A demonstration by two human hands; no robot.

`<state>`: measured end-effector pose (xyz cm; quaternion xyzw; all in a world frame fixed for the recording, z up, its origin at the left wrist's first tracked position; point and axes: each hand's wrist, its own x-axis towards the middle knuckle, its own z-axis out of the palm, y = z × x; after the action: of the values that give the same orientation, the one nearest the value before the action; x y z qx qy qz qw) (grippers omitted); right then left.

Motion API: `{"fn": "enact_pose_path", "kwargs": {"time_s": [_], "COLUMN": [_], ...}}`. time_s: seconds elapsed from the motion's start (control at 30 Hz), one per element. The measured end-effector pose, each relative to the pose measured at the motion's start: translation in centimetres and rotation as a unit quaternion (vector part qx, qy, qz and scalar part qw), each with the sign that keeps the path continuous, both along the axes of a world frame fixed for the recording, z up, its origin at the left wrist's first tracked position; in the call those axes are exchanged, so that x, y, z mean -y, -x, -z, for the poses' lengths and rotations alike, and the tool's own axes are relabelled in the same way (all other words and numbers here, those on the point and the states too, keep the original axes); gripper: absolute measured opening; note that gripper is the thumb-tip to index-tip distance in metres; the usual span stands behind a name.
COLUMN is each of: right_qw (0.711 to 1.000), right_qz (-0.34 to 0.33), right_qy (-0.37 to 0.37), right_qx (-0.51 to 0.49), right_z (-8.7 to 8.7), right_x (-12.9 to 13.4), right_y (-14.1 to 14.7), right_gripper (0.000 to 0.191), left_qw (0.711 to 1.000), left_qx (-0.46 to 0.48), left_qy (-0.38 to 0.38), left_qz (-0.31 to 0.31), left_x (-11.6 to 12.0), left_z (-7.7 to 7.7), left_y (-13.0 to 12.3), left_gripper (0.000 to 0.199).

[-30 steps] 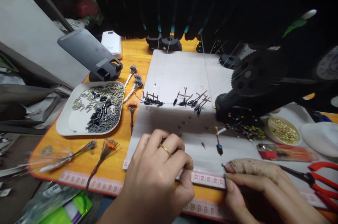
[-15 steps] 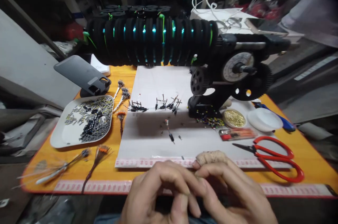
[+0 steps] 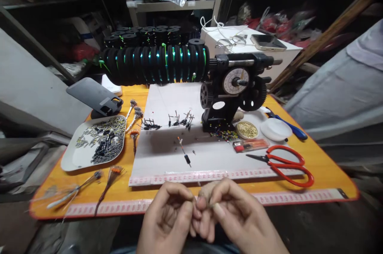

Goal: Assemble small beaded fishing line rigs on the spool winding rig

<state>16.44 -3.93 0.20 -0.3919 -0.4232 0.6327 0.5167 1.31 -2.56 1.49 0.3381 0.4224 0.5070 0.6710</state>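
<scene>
Both my hands are close together at the near edge of the table. My left hand (image 3: 169, 216) pinches thumb against forefinger; whatever lies between them is too small to make out. Beside it, my right hand (image 3: 242, 216) makes a similar pinch, its other fingers curled toward the left hand's. A tan wrap (image 3: 208, 189) covers one finger there. Just beyond the hands, a small black cylinder with a thin orange-tipped stem (image 3: 187, 159) lies on the white board (image 3: 161, 162). Farther back rest several little black pieces with crossbars (image 3: 188, 120), strung in a row.
A winding machine (image 3: 221, 102) carries a row of black spools (image 3: 155, 64) over the board. Left are a white tray (image 3: 70, 158) of small parts and wire bundles (image 3: 112, 178). Red-handled scissors (image 3: 290, 162), a dish of gold bits (image 3: 247, 130) and blue-handled pliers (image 3: 291, 128) lie right.
My hands, earlier overlapping with fingers folded together, now show two separate pinches side by side. The camera view has tilted up and shifted, so the whole table appears moved.
</scene>
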Motion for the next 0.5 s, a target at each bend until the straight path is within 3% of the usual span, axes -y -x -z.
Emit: {"fn": "enact_pose_path", "kwargs": {"time_s": [0.07,0.2,0.27,0.37,0.5], "right_qw": [0.994,0.993,0.992,0.989,0.986], "right_qz": [-0.032,-0.035,-0.041,-0.053,-0.064], "right_qy": [0.047,0.059,0.072,0.091,0.107], "right_qx": [-0.095,-0.1,-0.093,-0.101,-0.113], "right_z": [0.0,-0.2,0.0,0.5,0.5], "right_x": [0.0,0.3,0.4,0.5,0.9], "right_y": [0.3,0.4,0.4,0.7,1.0], "right_gripper": [0.023,0.028,0.032,0.038,0.042], "left_qw": [0.999,0.99,0.988,0.986,0.99], "left_qx": [-0.022,-0.079,-0.056,0.038,0.055], "left_qy": [0.009,-0.061,-0.074,-0.003,-0.008], "left_qz": [0.033,0.102,0.124,0.16,0.132], "left_x": [-0.5,-1.6,-2.0,-2.4,-3.3], "left_z": [-0.1,-0.9,-1.3,-1.6,-1.5], "left_y": [0.5,0.7,0.4,-0.3,-0.8], "left_gripper": [0.023,0.035,0.026,0.02,0.02]}}
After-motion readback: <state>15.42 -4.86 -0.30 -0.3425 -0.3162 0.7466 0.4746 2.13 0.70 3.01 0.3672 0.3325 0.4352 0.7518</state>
